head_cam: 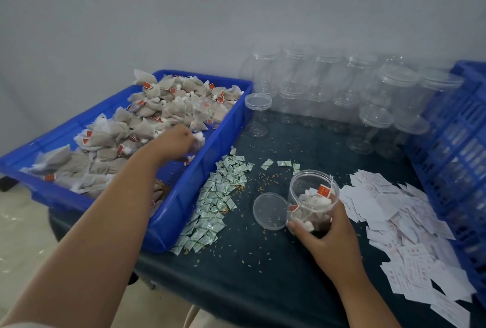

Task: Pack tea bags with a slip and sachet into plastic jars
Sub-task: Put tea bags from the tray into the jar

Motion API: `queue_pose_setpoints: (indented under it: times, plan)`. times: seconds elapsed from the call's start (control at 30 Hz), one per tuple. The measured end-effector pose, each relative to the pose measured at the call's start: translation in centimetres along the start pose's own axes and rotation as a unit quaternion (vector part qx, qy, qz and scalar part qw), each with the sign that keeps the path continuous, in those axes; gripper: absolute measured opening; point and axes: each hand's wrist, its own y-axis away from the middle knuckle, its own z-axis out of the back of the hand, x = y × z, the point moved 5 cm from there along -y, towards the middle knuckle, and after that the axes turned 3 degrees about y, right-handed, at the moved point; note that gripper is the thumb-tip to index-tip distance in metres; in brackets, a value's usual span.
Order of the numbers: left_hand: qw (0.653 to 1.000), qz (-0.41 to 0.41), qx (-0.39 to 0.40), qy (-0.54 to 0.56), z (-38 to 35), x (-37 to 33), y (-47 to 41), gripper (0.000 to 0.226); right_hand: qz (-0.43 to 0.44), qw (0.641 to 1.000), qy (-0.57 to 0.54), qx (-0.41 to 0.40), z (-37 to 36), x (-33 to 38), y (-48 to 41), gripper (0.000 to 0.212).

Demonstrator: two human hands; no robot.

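Left hand: pinches tea bag in tray
Right hand: grips jar
Lid: jar's 9 o'clock
Sachets: between tray, lid

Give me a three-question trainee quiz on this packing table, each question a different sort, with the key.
1. Which pile lies right beside the blue tray: sachets or slips?
2. The left hand grips a tea bag over: A) the blue tray, B) the slips, C) the sachets.
3. True or false: the jar held by the right hand has its lid on.
Key: 1 sachets; 2 A; 3 false, the lid lies beside the jar.
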Motion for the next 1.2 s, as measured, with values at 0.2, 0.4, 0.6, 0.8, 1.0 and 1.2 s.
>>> queue_pose_setpoints:
  times: [0.2, 0.4, 0.6, 0.8, 1.0, 1.2]
  plan:
    - [0.942, -0.026, -0.094, 0.321, 1.9, -2.1, 1.3, 0.028, -0.010, 1.000, -0.003, 0.004, 0.0, -0.2, 0.0, 0.070]
    - [0.963, -0.192, 0.040, 0.185, -1.4, -11.1, 7.6, 0.009, -0.012, 1.000, 0.005, 0.010, 0.0, -0.1, -0.1, 0.068]
    - [0.957, -0.283, 0.016, -0.060, -11.0, -16.4, 12.8, 0.021, -0.015, 1.000, 0.002, 0.000, 0.1, 0.0, -0.1, 0.065]
    - [0.913, -0.322, 0.080, -0.237, -15.4, -15.6, 13.0, 0.031, -0.001, 1.000, -0.006, 0.000, 0.1, 0.0, -0.2, 0.065]
    - [0.935, -0.319, 0.125, -0.095, -14.0, -14.4, 12.4, 0.040, 0.010, 1.000, -0.010, 0.000, 0.2, -0.3, -0.2, 0.067]
    - [0.959, -0.098, -0.042, -0.262, -10.4, -6.1, 5.7, 0.031, 0.008, 1.000, -0.013, 0.003, 0.0, -0.4, -0.3, 0.069]
